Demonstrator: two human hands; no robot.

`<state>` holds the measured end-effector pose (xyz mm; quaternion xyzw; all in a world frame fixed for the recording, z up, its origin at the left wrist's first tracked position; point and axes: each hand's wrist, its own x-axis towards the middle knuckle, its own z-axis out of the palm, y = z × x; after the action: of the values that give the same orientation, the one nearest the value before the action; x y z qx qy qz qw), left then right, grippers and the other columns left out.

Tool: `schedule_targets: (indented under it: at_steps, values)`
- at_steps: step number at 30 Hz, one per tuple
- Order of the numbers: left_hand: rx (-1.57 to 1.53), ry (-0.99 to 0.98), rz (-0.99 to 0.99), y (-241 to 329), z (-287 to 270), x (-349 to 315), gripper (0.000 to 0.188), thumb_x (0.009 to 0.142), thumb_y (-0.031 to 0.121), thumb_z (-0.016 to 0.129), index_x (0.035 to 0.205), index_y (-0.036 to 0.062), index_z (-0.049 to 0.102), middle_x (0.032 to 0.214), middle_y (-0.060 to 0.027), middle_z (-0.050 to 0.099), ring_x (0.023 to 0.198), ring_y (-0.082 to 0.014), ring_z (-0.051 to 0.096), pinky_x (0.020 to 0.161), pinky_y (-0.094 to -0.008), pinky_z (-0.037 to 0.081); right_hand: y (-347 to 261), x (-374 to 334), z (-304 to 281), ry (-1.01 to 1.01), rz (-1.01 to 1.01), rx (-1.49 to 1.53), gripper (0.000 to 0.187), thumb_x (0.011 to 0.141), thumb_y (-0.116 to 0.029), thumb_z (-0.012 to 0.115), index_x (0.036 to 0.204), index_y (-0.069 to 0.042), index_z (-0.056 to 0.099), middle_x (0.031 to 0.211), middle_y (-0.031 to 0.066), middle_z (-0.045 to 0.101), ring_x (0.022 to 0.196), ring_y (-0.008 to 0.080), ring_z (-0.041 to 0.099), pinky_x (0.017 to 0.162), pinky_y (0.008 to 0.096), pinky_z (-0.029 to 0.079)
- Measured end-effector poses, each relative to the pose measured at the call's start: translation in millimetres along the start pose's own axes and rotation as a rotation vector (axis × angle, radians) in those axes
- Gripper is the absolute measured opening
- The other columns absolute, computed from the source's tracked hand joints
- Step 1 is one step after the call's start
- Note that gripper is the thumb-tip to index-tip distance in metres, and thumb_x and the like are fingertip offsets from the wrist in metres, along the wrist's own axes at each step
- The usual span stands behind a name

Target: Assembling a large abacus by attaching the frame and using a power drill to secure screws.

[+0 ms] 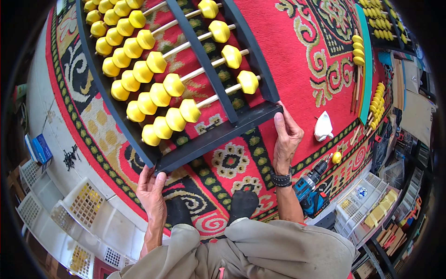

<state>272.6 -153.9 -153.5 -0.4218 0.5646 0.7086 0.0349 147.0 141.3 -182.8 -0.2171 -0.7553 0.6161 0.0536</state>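
A large abacus (201,60) with a black frame, yellow beads (160,95) and pale rods lies across the red carpet in front of me. My left hand (152,193) pinches the near left corner, thumb and fingers closed on the end of the black end bar (218,137). At the other end of that bar, my right hand (287,139) has its thumb and fingers closed around the near right corner. The bar sits against the ends of the side rails; whether it is fixed to them I cannot tell.
A blue cordless drill (312,186) lies right of my feet, with a yellow bead (337,157) by its tip. Beyond it are a crumpled white thing (324,126) and a green strip (366,65) beside beaded rods. White plastic baskets (86,204) stand at the left.
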Motion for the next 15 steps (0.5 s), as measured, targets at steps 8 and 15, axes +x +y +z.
schedule_targets:
  at_steps: [8, 15]
  values:
    - [0.015, 0.019, -0.032, 3, 0, 2, 0.041, 0.090, 0.004, 0.068, 0.128, -0.0052, 0.056, 0.117, -0.0109, 0.064, 0.100, -0.0143, 0.064, 0.090, -0.0270, 0.051, 2, 4, -3, 0.001, -0.016, -0.009, 0.036, 0.090, -0.011, 0.068, 0.125, -0.001, 0.063, 0.113, 0.0083, 0.068, 0.094, 0.0086, 0.060, 0.083, 0.0223, 0.047]
    - [0.062, 0.060, -0.043, 10, 11, 2, 0.039, 0.089, 0.006, 0.070, 0.126, -0.0012, 0.061, 0.106, -0.0003, 0.064, 0.093, -0.0056, 0.056, 0.086, -0.0206, 0.043, -2, 8, -2, -0.024, -0.006, -0.007, 0.037, 0.091, -0.010, 0.067, 0.126, -0.001, 0.062, 0.114, 0.0071, 0.067, 0.095, 0.0087, 0.060, 0.086, 0.0229, 0.048]
